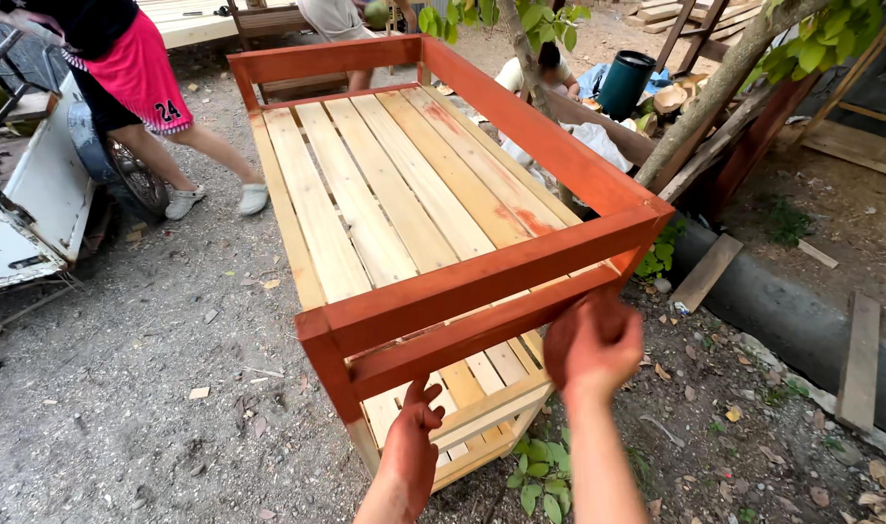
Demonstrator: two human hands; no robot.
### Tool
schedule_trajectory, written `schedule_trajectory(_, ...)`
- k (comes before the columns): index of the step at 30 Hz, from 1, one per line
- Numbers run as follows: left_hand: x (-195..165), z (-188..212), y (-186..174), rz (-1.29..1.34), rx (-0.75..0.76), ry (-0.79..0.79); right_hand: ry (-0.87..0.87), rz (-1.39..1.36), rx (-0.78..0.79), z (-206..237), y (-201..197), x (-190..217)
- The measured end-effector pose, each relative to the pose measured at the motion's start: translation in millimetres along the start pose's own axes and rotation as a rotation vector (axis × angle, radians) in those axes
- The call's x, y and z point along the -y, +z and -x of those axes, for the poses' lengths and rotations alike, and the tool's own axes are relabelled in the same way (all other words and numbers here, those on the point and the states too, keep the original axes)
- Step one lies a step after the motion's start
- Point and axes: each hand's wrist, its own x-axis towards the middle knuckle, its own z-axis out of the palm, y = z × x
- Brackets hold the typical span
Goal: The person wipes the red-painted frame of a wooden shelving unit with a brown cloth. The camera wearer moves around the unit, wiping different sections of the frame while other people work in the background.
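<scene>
From the head camera, a wooden bed frame (414,223) stands on gravel ground (123,388), its rails stained red-brown and its slats (385,194) pale and bare. The right hand (593,347), smeared with the same red-brown stain, is clenched around a stain-soaked cloth (598,315) and presses it against the lower end rail (472,335), near the frame's right corner. That grip is closed on the cloth. The left hand (411,448), also stained, hangs lower with its fingers spread and loose, holding nothing; its fingertips lie just in front of the pale slats under the end rail, and whether they touch the wood cannot be told.

On the left, another person in red shorts (137,73) and white shoes walks beside a white cart (31,204). Beyond the frame's far side a second person crouches near a dark green bucket (625,84). A slanting tree trunk (714,87) rises on the right, with loose planks (860,359) lying by a dark kerb.
</scene>
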Motion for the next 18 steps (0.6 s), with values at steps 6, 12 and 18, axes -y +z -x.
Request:
schedule_trajectory(6,23.2,-5.9,-28.3,0.042,-0.143,-0.027,0.161,-0.189,0.114,49.9,15.0,28.9)
schedule_trajectory(12,43.0,-23.7,-67.6,0.188,-0.232,-0.054,-0.220,-0.015,0.408,143.2,17.9,61.1)
schedule_trajectory(18,40.1,-30.9,-55.1,0.087,-0.220,-0.062,0.055,-0.050,0.310,65.7,8.2,25.4)
